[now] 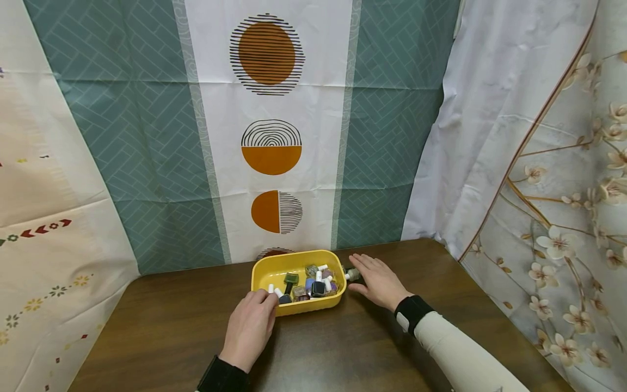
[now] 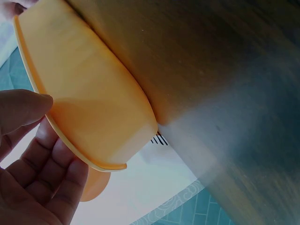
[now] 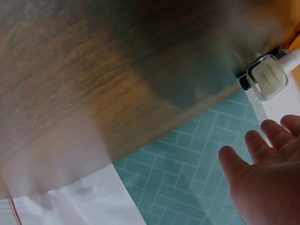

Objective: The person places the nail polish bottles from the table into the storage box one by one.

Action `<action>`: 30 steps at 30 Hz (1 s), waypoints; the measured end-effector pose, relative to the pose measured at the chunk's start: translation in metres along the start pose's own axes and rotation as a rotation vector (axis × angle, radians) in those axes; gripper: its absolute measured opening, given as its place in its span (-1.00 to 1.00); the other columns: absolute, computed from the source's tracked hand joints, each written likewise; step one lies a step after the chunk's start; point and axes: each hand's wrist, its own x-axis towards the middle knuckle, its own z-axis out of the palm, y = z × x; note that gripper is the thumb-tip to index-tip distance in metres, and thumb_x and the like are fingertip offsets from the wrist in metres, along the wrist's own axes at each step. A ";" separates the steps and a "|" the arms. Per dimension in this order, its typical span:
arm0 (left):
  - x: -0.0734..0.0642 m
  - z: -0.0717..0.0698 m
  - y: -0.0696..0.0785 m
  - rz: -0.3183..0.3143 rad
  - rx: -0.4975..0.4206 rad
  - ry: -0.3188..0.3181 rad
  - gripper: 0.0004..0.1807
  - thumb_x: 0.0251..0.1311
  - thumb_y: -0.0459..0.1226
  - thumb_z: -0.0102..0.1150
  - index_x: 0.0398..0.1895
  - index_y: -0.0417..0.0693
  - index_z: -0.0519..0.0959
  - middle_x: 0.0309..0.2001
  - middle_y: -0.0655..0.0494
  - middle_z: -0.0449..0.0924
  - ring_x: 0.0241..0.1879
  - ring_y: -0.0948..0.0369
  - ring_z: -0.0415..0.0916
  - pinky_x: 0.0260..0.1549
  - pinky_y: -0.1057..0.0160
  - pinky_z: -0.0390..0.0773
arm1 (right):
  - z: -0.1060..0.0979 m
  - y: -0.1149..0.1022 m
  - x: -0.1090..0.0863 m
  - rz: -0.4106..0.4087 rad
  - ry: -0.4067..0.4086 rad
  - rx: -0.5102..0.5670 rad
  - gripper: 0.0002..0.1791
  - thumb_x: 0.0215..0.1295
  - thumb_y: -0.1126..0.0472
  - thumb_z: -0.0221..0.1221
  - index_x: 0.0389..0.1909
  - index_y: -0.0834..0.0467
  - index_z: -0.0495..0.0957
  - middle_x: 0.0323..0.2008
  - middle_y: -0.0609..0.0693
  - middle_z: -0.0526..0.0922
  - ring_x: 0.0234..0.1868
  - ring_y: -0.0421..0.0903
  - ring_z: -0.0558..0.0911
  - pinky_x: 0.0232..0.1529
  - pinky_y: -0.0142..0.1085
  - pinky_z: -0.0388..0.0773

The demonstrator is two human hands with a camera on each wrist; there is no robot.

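Note:
A yellow plastic basket [image 1: 313, 306] stands near the back edge of the table, with several nail polish bottles [image 1: 318, 288] heaped mostly in its right half. My left hand [image 1: 250, 324] pinches the basket's front left rim; in the left wrist view the thumb [image 2: 26, 108] lies on one side of the rim and the fingers on the other. Just right of the basket lie a pale nail polish bottle [image 3: 268, 78] with a white cap and a dark-capped one partly behind it. Beside them my right hand [image 1: 379, 280] hovers with its fingers extended, holding nothing.
The brown wooden table [image 1: 313, 354] stretches in front of the basket and to both sides. A patterned curtain [image 1: 274, 218] hangs directly behind the table's back edge. Floral fabric [image 1: 558, 272] borders the right side, and cream fabric [image 1: 59, 245] the left.

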 end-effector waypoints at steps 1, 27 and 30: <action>0.000 0.000 0.000 0.001 0.001 0.000 -0.70 0.18 -0.31 0.69 -0.11 0.04 0.73 -0.17 0.12 0.64 -0.19 0.13 0.50 -0.04 0.10 0.71 | 0.001 0.000 0.000 0.004 -0.003 0.003 -0.04 0.54 -0.22 0.33 0.73 0.17 0.22 0.68 0.17 0.29 0.68 0.21 0.26 0.65 0.19 0.15; 0.000 0.000 0.000 0.003 0.009 0.001 -0.71 0.19 -0.30 0.69 -0.14 0.06 0.71 -0.18 0.13 0.63 -0.18 0.13 0.51 -0.05 0.09 0.71 | 0.012 0.001 0.003 -0.024 0.035 -0.019 -0.25 0.50 0.03 0.44 0.55 0.28 0.45 0.50 0.23 0.54 0.54 0.24 0.47 0.55 0.20 0.33; 0.000 -0.001 0.001 0.001 0.007 -0.003 -0.70 0.19 -0.30 0.69 -0.13 0.06 0.71 -0.18 0.12 0.64 -0.18 0.13 0.51 -0.05 0.09 0.71 | 0.013 0.001 0.004 -0.042 0.055 -0.017 -0.27 0.48 0.08 0.47 0.53 0.30 0.47 0.47 0.24 0.56 0.51 0.24 0.51 0.54 0.20 0.36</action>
